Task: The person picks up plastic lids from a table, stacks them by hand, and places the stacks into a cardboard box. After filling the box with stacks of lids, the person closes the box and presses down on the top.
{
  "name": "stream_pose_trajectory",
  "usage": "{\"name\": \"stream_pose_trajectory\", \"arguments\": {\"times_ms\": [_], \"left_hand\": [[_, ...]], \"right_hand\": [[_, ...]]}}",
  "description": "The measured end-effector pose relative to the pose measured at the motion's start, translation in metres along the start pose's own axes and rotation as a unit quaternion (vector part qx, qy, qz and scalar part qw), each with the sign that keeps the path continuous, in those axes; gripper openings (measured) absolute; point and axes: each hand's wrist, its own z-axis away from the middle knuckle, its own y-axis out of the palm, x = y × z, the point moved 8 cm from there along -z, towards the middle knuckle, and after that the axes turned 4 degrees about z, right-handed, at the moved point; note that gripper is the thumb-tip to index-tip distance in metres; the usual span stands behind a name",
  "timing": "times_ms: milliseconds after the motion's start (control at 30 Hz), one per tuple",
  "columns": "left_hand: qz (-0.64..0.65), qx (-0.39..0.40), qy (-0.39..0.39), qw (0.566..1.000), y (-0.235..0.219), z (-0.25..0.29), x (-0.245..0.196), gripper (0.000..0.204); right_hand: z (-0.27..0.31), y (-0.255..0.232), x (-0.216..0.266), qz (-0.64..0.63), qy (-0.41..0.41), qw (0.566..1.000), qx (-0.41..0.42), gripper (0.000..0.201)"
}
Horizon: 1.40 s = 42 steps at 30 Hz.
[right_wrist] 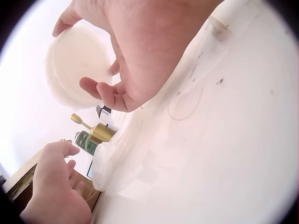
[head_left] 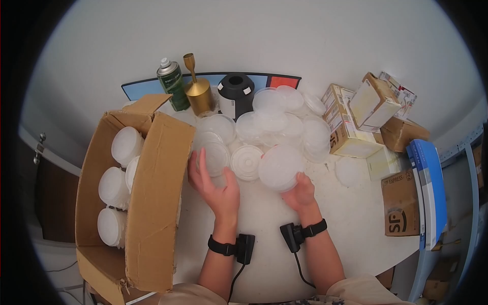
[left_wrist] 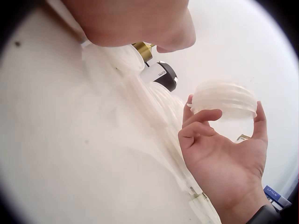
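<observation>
My right hand [head_left: 300,192] grips a small stack of round translucent lids [head_left: 281,168] above the table; in the left wrist view the stack [left_wrist: 224,99] shows several layered rims between thumb and fingers. The left hand [head_left: 219,193] is held up beside the cardboard box, fingers spread and holding nothing. Behind both hands lies a spread of clear round lids [head_left: 218,127], with one ribbed white lid [head_left: 247,162] between the hands. Several white round containers [head_left: 113,187] lie inside the open cardboard box [head_left: 158,203] at the left.
Along the back stand a green spray can [head_left: 173,86], a gold candle holder [head_left: 200,96] and a black cylindrical object [head_left: 236,94]. Small cartons [head_left: 351,127], a brown box [head_left: 400,203] and blue folders [head_left: 429,188] stand on the right. A single lid [head_left: 347,171] lies on the table [head_left: 351,223].
</observation>
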Motion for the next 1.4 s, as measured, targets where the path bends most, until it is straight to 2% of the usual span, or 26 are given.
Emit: {"name": "stream_pose_trajectory", "arguments": {"times_ms": [67,267,433,500,633,700,867,1000,1200,1267,1300,1367,1400], "left_hand": [[-0.044,0.013,-0.024,0.999,0.005,0.001,0.006,0.071],[-0.031,0.055,-0.067,0.996,0.013,0.001,0.019,0.086],[-0.018,0.058,-0.068,0.996,0.014,0.002,0.023,0.083],[-0.018,0.064,-0.071,0.995,0.014,0.003,0.023,0.082],[-0.021,0.062,-0.064,0.996,0.014,0.003,0.02,0.081],[-0.022,0.067,-0.06,0.996,0.015,0.004,0.018,0.082],[-0.074,0.099,-0.057,0.991,0.019,0.005,0.017,0.081],[-0.073,0.095,-0.067,0.99,0.018,0.004,0.016,0.076],[-0.069,0.047,-0.03,0.996,0.01,-0.001,0.007,0.076],[-0.016,0.028,0.015,0.999,0.005,-0.003,-0.007,0.074],[-0.017,0.027,0.014,0.999,0.005,-0.004,-0.009,0.074],[0.06,0.131,0.066,0.987,0.019,-0.001,-0.022,0.071],[0.059,0.132,0.065,0.987,0.019,-0.001,-0.023,0.071]], "right_hand": [[0.0,-0.001,-0.001,-0.026,-0.005,1.0,0.014,0.093],[0.001,0.002,0.0,-0.055,-0.005,0.998,0.027,0.089],[0.001,0.001,-0.001,-0.011,0.012,1.0,0.009,0.097],[0.001,0.001,-0.001,-0.065,-0.006,0.997,0.035,0.087],[0.002,-0.002,-0.001,-0.067,-0.015,0.997,0.029,0.081],[0.0,0.001,0.008,-0.072,-0.058,0.996,0.019,0.076],[0.002,0.0,0.012,-0.053,-0.079,0.995,-0.006,0.075],[0.002,-0.003,0.013,-0.059,-0.086,0.994,-0.015,0.075],[0.001,-0.009,0.018,-0.032,-0.106,0.991,-0.074,0.079],[0.0,-0.01,0.02,-0.03,-0.119,0.989,-0.086,0.078],[0.001,-0.012,0.022,-0.028,-0.134,0.986,-0.099,0.077],[0.001,-0.021,0.02,-0.044,-0.142,0.981,-0.124,0.074],[0.003,-0.027,0.02,-0.062,-0.151,0.975,-0.149,0.072]]}}
